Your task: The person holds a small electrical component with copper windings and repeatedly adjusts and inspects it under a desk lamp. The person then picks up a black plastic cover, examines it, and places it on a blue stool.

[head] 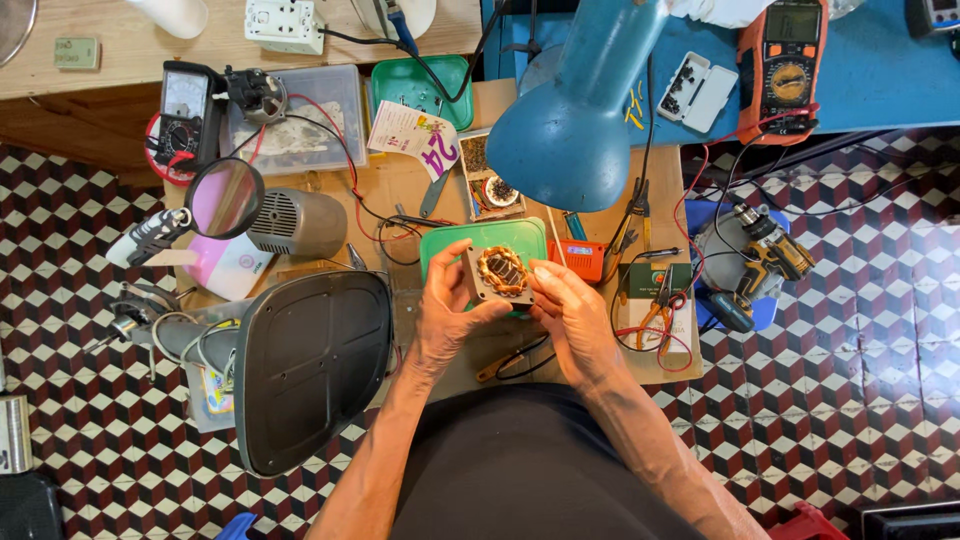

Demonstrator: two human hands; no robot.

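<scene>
Head view — hands [505, 305] hold motor stator [501, 272] over green tray [484, 240].

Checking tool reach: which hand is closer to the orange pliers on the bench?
Right. The right hand is just left of the pliers; the left hand is farther left, beyond the motor coil both hold.

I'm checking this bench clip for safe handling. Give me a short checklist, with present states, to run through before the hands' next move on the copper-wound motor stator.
1. Square grey motor stator with copper windings held on both sides: ok.
2. Left hand gripping its left edge: ok.
3. Right hand fingers on its right edge: ok.
4. Green plastic tray lying below the stator: ok.
5. Blue desk lamp shade not touching the hands: ok.
6. Windings undamaged: cannot tell.
</scene>
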